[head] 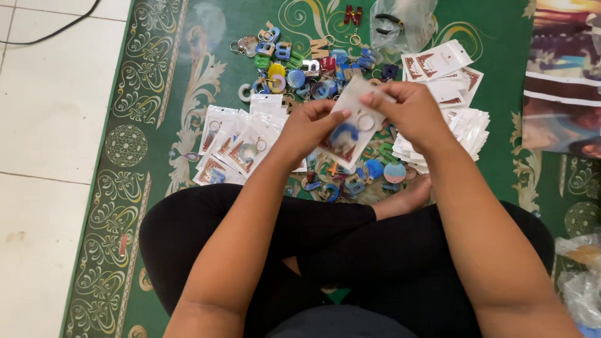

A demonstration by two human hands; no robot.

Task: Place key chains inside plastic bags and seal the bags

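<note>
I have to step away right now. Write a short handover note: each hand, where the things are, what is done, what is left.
Left hand and right hand: both pinch one small clear plastic pouch with a blue letter keychain inside.
Done: filled pouches in a fanned pile on the green patterned carpet, left side.
Left: loose colourful letter keychains ahead and near the foot; stack of empty white pouches at right.

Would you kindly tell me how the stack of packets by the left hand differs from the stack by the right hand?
The left stack of packets is fanned out flat, and each packet shows a keychain inside. The right stack of packets is piled thicker and looks empty, showing only white card with brown corners. Both lie on the green carpet and are small clear pouches of the same kind.
</note>
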